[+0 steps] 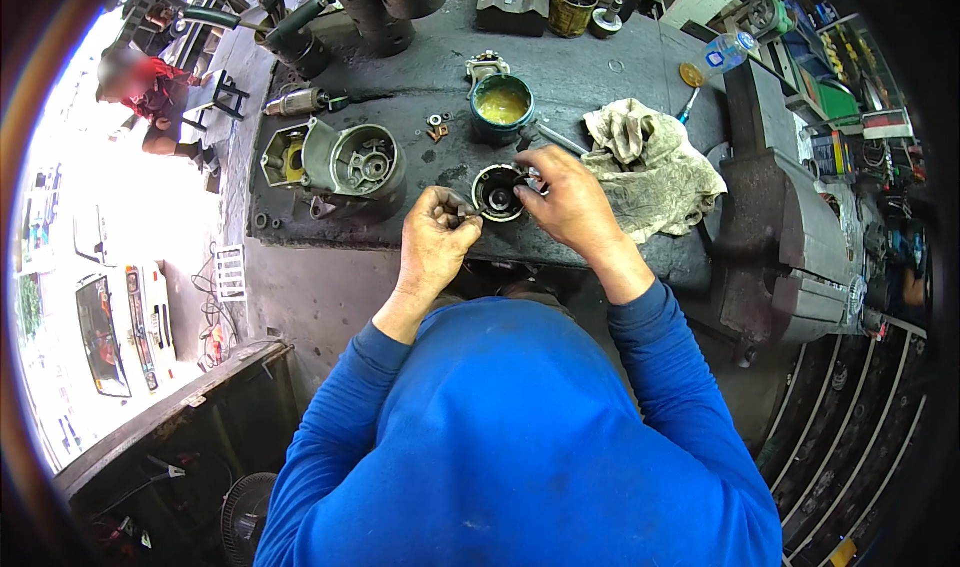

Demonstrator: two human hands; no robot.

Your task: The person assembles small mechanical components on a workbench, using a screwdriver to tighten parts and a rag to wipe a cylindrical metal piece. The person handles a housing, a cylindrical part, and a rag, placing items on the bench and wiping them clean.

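A small round metal housing (495,193) sits at the near edge of the dark greasy workbench (600,77). My right hand (570,202) rests on its right rim, fingertips reaching into the opening. My left hand (437,235) is closed just left of the housing, pinching a small dark part I cannot make out. Behind the housing stands a green tub (502,105) of yellow grease, with a tool handle (560,140) lying beside it.
A grey motor casing (345,162) lies to the left, a dirty rag (650,162) to the right, and a large vise (790,237) at the bench's right end. Cylinders, a can and a plastic bottle (725,52) line the back. A person in red (150,92) crouches far left.
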